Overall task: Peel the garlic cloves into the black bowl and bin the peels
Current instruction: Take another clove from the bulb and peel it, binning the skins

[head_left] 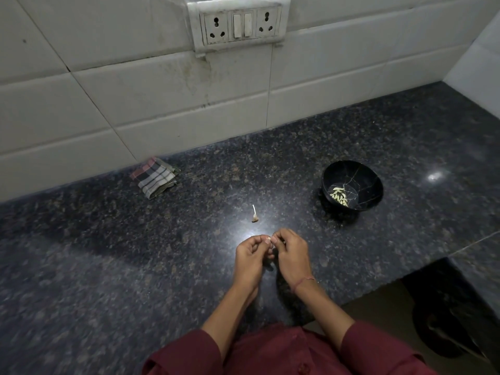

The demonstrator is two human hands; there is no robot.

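Down near the middle of the dark speckled counter (135,253), the left hand (250,253) and the right hand (290,253) were drawn close together, fingertips touching. Both had their fingers curled in, pinching a small pale garlic clove (272,246) between them (only a sliver of it showed past the thumbs, so whether any skin was on it I could not tell). The hands were held just above the stone, over a bright patch of reflected light.

The black bowl (351,167) stood upright on the counter, well to the right of the hands and farther back. A small heap of peeled cloves (339,196) lay at its bottom, toward its left side. A bare garlic stem (255,216) with its thin stalk pointing up rested on the counter just beyond the hands, apart from them.

A folded checked cloth (154,176) lay farther left, against the foot of the tiled wall (108,90). A socket panel (239,23) sat high on that wall. A red thread (304,281) circled the right wrist, and a maroon shirt (270,353) filled the bottom edge.
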